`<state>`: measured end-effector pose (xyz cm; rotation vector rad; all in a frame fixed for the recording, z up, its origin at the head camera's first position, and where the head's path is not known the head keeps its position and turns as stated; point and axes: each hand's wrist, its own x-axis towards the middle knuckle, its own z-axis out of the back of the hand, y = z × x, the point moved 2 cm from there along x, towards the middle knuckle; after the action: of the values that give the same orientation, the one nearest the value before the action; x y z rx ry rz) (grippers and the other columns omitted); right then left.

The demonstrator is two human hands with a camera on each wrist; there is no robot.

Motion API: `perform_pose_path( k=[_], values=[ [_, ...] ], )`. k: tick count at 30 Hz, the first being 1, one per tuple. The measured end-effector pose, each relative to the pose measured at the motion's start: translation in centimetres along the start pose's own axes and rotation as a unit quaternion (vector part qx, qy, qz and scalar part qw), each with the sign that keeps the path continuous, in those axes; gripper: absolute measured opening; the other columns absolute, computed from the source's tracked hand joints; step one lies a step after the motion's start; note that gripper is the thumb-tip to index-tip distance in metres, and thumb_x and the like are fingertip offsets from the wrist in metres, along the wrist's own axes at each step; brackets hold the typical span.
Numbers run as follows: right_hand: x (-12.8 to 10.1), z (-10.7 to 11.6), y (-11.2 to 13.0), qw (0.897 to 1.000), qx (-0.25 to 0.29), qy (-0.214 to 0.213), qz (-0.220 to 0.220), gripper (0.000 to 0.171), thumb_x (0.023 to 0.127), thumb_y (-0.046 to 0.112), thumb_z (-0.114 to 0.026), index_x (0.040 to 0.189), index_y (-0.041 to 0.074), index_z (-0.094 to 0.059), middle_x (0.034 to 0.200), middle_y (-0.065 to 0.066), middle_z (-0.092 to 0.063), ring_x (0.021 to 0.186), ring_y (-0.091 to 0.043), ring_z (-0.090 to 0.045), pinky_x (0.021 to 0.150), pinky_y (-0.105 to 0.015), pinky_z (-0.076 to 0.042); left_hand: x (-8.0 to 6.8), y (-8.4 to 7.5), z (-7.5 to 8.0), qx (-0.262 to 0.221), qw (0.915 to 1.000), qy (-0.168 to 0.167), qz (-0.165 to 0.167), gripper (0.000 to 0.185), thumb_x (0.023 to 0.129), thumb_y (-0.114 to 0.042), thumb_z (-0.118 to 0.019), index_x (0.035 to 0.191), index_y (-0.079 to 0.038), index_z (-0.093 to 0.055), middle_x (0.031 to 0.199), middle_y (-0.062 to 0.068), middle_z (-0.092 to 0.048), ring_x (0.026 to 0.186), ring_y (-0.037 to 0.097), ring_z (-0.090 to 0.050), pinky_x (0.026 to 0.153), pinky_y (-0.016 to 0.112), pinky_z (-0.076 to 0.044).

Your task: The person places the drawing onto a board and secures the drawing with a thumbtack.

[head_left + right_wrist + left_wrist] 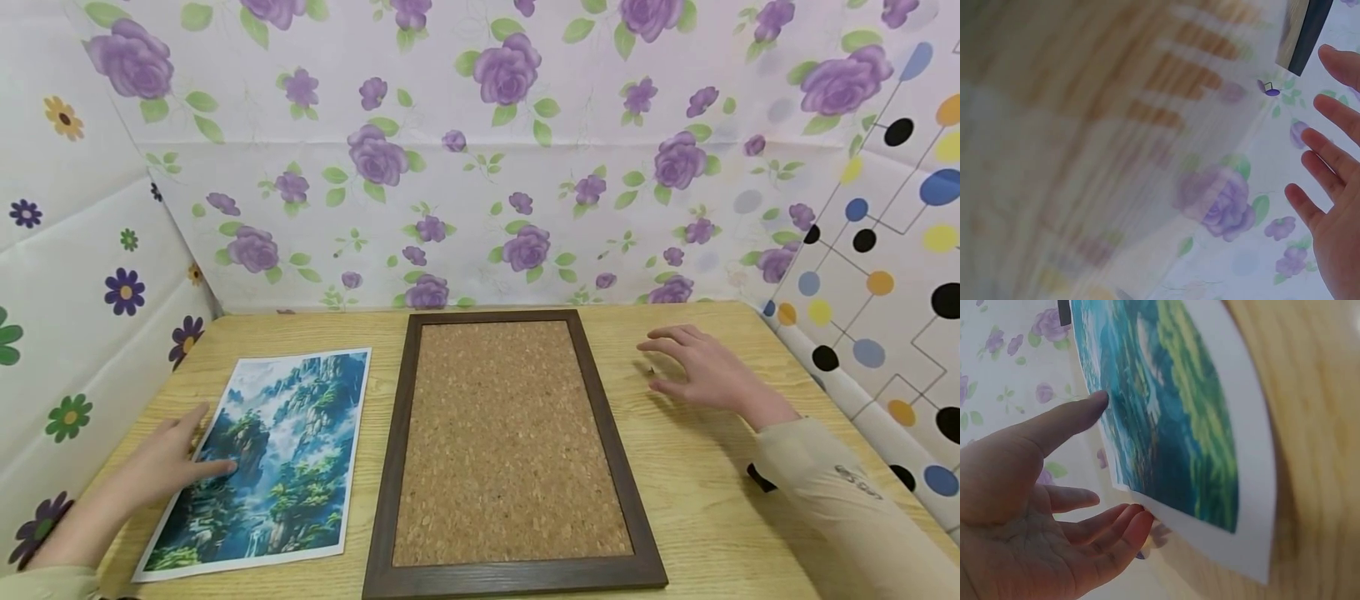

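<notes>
We have the left hand (168, 467) spread flat, fingertips on the landscape print (273, 454) lying at the tabletop's (697, 492) left. It's thin, light, floppy paper that creases easily, so we'd lift it by its white border. Right hand (701, 371) hovers spread, right of the stiff cork board (502, 442). No readable writing.

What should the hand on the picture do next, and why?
Probably pinch the landscape print by its edge and lift it toward the cork board. The left hand already rests on the print's left edge with straight fingers, no grip yet, and the board lies bare right beside it. The right hand hovers open.
</notes>
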<state>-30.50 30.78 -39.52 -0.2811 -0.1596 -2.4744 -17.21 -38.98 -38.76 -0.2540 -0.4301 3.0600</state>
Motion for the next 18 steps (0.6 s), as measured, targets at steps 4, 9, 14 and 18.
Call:
perform_pose_path(
  k=[4, 9, 14, 18],
  values=[
    [0.05, -0.15, -0.13, 1.000, -0.003, -0.002, -0.003, 0.056, 0.088, 0.035, -0.074, 0.137, 0.015, -0.058, 0.142, -0.015, -0.052, 0.131, -0.039, -0.046, 0.104, -0.063, -0.040, 0.20, -0.08, -0.11, 0.001, 0.9999, 0.005, 0.013, 0.117, 0.079, -0.048, -0.079, 0.142, 0.029, -0.017, 0.120, 0.052, -0.043, 0.104, 0.061, -0.051, 0.079, 0.064, -0.050],
    [0.06, -0.09, -0.14, 1.000, -0.002, -0.003, -0.004, 0.053, 0.089, 0.034, -0.073, 0.136, 0.014, -0.059, 0.141, -0.016, -0.053, 0.130, -0.040, -0.046, 0.103, -0.063, -0.040, 0.41, -0.18, -0.07, -0.008, 0.9997, 0.008, 0.021, 0.114, 0.078, -0.046, -0.080, 0.139, 0.031, -0.021, 0.115, 0.047, -0.051, 0.100, 0.055, -0.056, 0.078, 0.059, -0.053],
    [0.07, -0.24, -0.30, 1.000, -0.001, -0.001, 0.001, 0.051, 0.090, 0.035, -0.072, 0.135, 0.014, -0.060, 0.140, -0.015, -0.053, 0.131, -0.039, -0.047, 0.103, -0.062, -0.041, 0.44, -0.07, -0.06, -0.010, 0.9995, 0.012, 0.028, 0.109, 0.077, -0.047, -0.081, 0.134, 0.031, -0.031, 0.110, 0.044, -0.057, 0.097, 0.052, -0.059, 0.077, 0.056, -0.055],
    [0.10, -0.29, -0.26, 1.000, 0.002, 0.000, 0.001, 0.049, 0.090, 0.034, -0.071, 0.134, 0.014, -0.060, 0.140, -0.015, -0.054, 0.131, -0.038, -0.046, 0.104, -0.062, -0.041, 0.45, 0.17, -0.04, -0.016, 0.9989, 0.017, 0.041, 0.107, 0.076, -0.049, -0.082, 0.132, 0.030, -0.036, 0.112, 0.045, -0.057, 0.096, 0.051, -0.061, 0.076, 0.055, -0.056]
  ],
)
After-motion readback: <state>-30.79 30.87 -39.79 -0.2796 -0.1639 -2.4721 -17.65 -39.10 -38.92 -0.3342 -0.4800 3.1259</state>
